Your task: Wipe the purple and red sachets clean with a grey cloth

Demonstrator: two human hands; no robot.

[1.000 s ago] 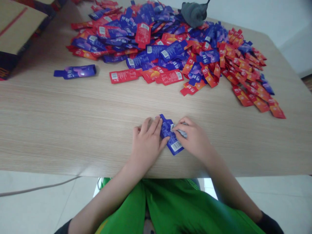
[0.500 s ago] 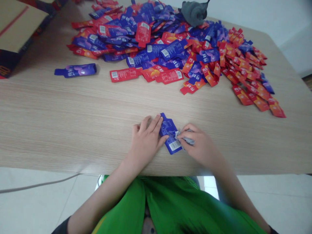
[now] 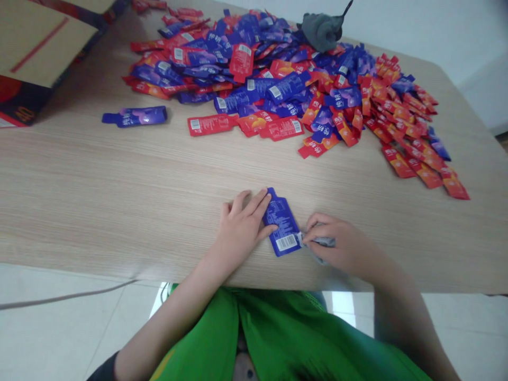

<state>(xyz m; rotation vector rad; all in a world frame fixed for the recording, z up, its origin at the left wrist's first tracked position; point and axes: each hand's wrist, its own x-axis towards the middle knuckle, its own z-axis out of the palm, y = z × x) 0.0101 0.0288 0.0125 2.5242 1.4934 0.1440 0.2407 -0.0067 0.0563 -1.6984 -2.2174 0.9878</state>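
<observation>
A blue sachet [image 3: 282, 218] lies flat on the table near its front edge, printed side with a white barcode facing up. My left hand [image 3: 243, 225] rests on the sachet's left edge, fingers stretched and spread, thumb lying on the print. Bunched in the closed fingers of my right hand [image 3: 337, 241] is a grey cloth [image 3: 325, 242], part of it hidden by the fingers. The cloth's pale tip touches the sachet's lower right edge beside the barcode.
A large pile of red and blue sachets [image 3: 262, 79] covers the back of the table [image 3: 138, 201]. One blue sachet [image 3: 138, 117] lies apart at left. A dark grey crumpled cloth [image 3: 322, 30] sits behind the pile. Cardboard boxes [image 3: 39, 47] stand at back left.
My right hand has moved right and slightly down with the cloth, from the sachet's middle to its lower right edge. My left hand stays on the sachet. The camera view has shifted slightly.
</observation>
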